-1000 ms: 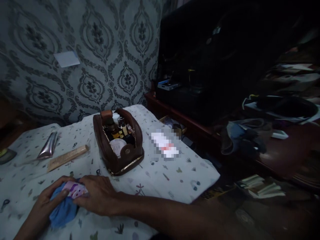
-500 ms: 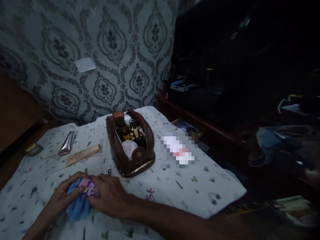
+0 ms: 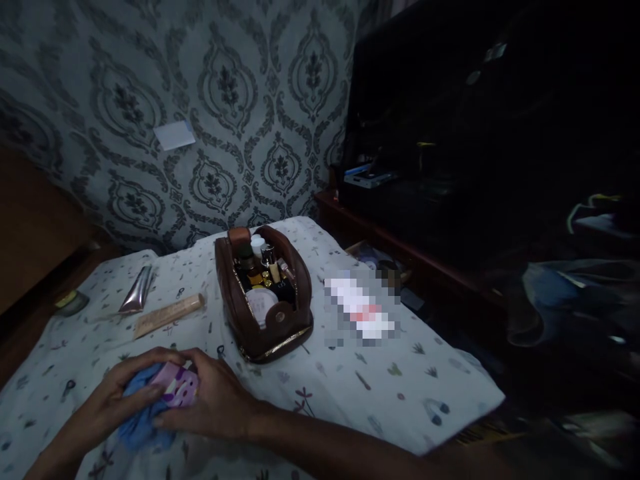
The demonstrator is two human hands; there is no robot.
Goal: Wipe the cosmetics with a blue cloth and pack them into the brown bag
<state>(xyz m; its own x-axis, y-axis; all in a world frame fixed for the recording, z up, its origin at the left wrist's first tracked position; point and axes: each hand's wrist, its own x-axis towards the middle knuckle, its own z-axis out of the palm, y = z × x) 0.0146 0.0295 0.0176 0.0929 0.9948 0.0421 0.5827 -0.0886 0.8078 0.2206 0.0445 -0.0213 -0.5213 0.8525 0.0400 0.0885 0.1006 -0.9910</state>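
Dim room, patterned wallpaper behind a white printed sheet. Going by the open brown bag: the blue bundle, pink printed bit showing, is near-left of it, clasped between left hand and right hand. Right's closer to the bag. Bundle's too scrunched to tell a long axis; the bag's runs wallward.

The bare left hand has slender fingers and joins a slim, uncovered left forearm. The right hand is bare too, with a longer stretch of uncovered right forearm showing.
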